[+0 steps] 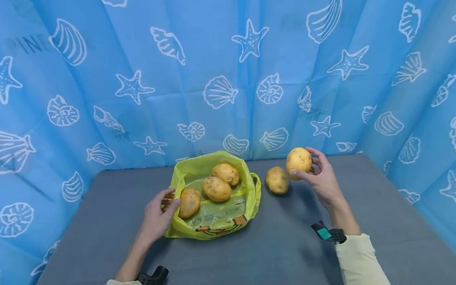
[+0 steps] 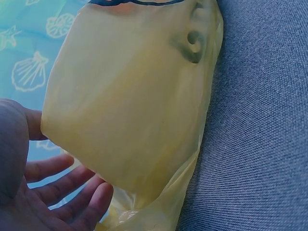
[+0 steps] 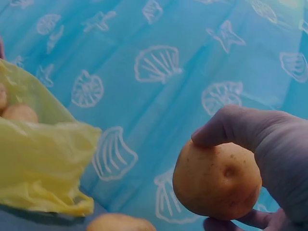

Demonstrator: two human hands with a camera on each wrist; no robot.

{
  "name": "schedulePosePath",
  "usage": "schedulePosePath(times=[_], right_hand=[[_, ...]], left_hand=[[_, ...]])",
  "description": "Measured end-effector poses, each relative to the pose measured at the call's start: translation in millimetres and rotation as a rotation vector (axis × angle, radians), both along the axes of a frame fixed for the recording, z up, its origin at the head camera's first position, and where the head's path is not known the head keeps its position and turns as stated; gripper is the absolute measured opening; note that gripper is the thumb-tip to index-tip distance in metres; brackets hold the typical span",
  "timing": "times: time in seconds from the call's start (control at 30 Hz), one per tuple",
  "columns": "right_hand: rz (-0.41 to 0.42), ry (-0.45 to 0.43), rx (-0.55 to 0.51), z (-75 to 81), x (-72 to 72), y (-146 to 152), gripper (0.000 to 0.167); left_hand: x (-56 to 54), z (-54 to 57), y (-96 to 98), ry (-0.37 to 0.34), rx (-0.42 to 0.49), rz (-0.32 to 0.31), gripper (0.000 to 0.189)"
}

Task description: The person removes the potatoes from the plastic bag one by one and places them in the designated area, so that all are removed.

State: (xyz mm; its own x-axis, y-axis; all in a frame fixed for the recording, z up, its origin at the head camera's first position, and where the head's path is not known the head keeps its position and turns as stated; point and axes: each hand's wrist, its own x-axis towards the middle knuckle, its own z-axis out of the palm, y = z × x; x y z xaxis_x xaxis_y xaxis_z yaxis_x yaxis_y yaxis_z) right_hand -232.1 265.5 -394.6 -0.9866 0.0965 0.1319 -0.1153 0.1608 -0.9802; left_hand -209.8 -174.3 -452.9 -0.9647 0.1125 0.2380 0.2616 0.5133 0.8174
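A yellow plastic bag (image 1: 218, 213) lies open on the grey table (image 1: 263, 266) with three potatoes in it: one at the left (image 1: 189, 202), one in the middle (image 1: 216, 188), one at the back (image 1: 226, 174). My left hand (image 1: 167, 205) touches the bag's left edge beside the left potato; in the left wrist view its fingers (image 2: 62, 190) lie relaxed against the bag (image 2: 134, 106). My right hand (image 1: 310, 168) holds a round potato (image 1: 298, 160) off the table, right of the bag; thumb and fingers pinch this potato (image 3: 216, 180). Another potato (image 1: 277, 180) lies loose between bag and hand.
A blue curtain with white shells and starfish (image 1: 221, 70) encloses the table at the back and both sides. Bare grey tabletop stretches in front of the bag and to the right of my right hand.
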Motion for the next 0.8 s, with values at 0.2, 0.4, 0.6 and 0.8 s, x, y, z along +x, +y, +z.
schedulePosePath(times=[0.2,0.4,0.6,0.8], right_hand=[[-0.033,-0.075,-0.036,-9.0,-2.2,14.4,0.091],[-0.094,-0.159,0.007,-23.5,-7.4,29.2,0.091],[-0.07,-0.169,0.095,-41.1,-12.4,39.9,0.087],[-0.031,-0.185,0.128,-59.7,-16.9,45.1,0.085]], left_hand=[[-0.7,1.5,-0.6,0.004,-0.012,-0.001,0.045],[0.9,1.1,0.4,-0.007,-0.024,0.004,0.046],[1.9,1.0,0.4,-0.007,-0.03,0.008,0.046],[0.5,0.7,-0.4,-0.004,-0.029,0.003,0.046]])
